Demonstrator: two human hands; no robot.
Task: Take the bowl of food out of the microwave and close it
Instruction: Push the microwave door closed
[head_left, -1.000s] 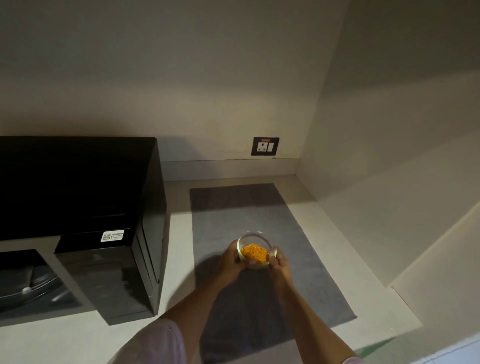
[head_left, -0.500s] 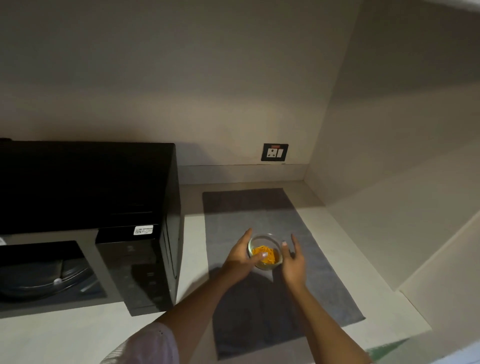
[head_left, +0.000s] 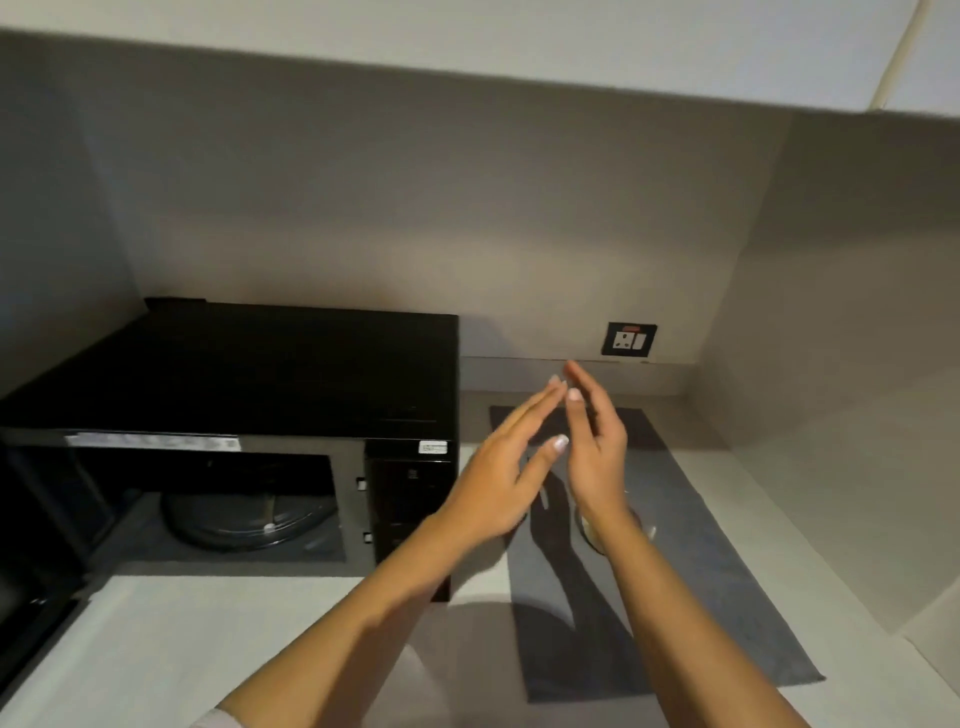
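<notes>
My left hand (head_left: 496, 483) and my right hand (head_left: 596, 452) are raised side by side above the grey mat (head_left: 696, 577), fingers spread, holding nothing. The glass bowl of food (head_left: 591, 539) rests on the mat, almost wholly hidden behind my right wrist; only slivers of its rim show. The black microwave (head_left: 291, 374) stands to the left. Its cavity is open, with the glass turntable (head_left: 244, 514) bare inside. Its door (head_left: 31, 577) hangs swung out at the far left.
The pale countertop (head_left: 156, 649) runs along the front. A wall socket (head_left: 629, 339) sits on the back wall above the mat. A side wall closes the corner on the right, and a cabinet underside spans the top.
Both hands let go of the bowl on the mat, then lifted up and away with fingers spread. The view has swung left, showing more of the open microwave.
</notes>
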